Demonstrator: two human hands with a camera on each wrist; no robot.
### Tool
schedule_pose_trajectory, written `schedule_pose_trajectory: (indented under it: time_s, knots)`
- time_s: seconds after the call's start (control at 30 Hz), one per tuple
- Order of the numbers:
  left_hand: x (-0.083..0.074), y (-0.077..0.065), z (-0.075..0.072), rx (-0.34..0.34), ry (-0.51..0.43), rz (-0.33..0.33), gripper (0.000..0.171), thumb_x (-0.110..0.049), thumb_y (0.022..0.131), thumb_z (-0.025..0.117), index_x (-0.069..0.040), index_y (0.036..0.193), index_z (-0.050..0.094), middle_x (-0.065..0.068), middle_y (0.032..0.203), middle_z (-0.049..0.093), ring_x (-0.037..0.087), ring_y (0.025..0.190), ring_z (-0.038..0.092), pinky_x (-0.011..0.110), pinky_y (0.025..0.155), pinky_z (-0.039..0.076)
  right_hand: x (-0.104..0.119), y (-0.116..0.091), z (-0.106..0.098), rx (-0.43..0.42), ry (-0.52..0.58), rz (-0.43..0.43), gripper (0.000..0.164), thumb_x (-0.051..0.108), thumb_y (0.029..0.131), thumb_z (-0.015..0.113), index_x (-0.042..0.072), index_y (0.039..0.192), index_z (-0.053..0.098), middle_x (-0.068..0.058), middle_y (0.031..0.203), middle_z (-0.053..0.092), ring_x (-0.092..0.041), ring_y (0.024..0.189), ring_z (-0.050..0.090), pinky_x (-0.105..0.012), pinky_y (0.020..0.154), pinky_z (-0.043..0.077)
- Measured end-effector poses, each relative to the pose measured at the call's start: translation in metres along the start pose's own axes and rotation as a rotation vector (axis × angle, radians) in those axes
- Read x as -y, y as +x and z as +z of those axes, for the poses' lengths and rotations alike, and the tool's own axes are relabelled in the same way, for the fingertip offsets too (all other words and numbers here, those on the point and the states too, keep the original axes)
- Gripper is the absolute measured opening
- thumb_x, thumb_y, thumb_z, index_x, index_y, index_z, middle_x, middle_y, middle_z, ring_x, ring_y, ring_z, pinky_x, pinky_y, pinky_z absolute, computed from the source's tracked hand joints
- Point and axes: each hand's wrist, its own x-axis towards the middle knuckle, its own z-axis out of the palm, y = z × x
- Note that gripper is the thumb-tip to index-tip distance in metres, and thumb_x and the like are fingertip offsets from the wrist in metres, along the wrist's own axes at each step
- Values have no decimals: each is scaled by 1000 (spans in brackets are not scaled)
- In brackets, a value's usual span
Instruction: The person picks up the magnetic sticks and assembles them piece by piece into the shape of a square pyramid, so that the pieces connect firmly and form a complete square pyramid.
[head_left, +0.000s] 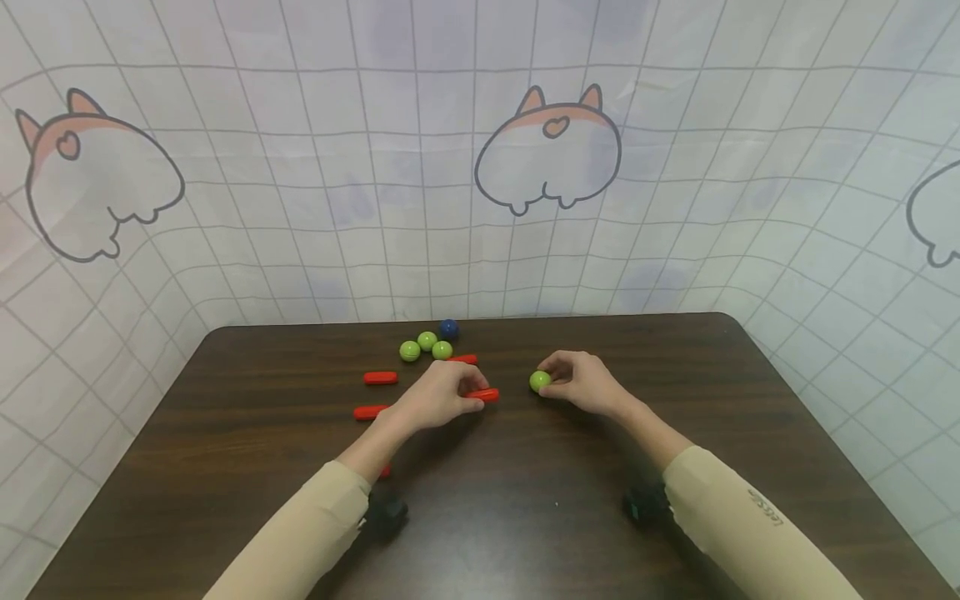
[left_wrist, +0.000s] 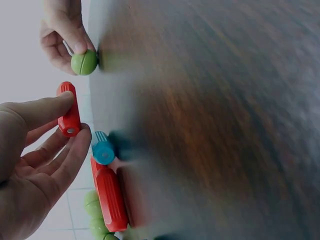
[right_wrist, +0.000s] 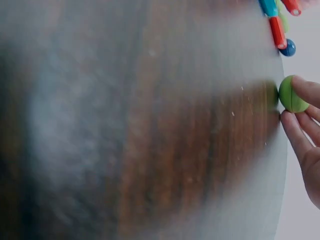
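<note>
My left hand (head_left: 441, 398) pinches a short red ribbed stick (head_left: 487, 395) between thumb and fingers. The left wrist view shows that red stick (left_wrist: 71, 120) held above the table, one end facing the camera. To its right, my right hand (head_left: 588, 383) holds a light green ball (head_left: 539, 382) by thumb and fingertips. In the right wrist view the green ball (right_wrist: 291, 95) sits low, close to the tabletop; whether it touches is unclear. A teal stick (left_wrist: 103, 149) lies beyond the left hand, which hides it in the head view.
On the dark wooden table (head_left: 720, 400), three green balls (head_left: 427, 341) cluster beside a dark blue ball (head_left: 448, 330) at the back. Red sticks (head_left: 380, 377) lie around the left hand, one partly under the left forearm. A patterned white cloth (head_left: 420, 167) hangs behind the table.
</note>
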Motion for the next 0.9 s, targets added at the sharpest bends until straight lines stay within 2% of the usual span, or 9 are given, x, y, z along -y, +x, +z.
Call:
schedule_pose_trajectory:
  time_s: [0.17,0.33,0.6,0.9]
  knots:
    - [-3,7,3,12,2,-5,18,-10,89,82,-9,105,75,-5,94,69,12,86,63,33,81,53,5,-1,3,-8,4,18,30,15,88,84,8,115,72,-2,106,72,-25,105,68,-43,86,56]
    - [-7,14,5,39,12,-6,18,-11,90,81,-9,107,75,-4,97,70,13,90,64,34,84,54,7,0,8,-5,11,-5,29,18,88,84,10,113,73,-1,106,72,-24,106,66,-46,88,54]
    - [-5,26,10,62,30,11,18,-10,90,81,-8,107,75,-3,95,70,12,89,64,32,82,54,12,0,12,27,31,-11,28,19,88,84,11,113,73,1,104,72,-22,102,66,-42,84,54]
    - [-4,29,14,69,38,33,17,-9,90,80,-6,106,75,0,95,72,13,88,65,33,82,54,15,1,16,49,32,-25,26,19,88,84,12,110,73,3,97,73,-18,96,66,-38,80,54]
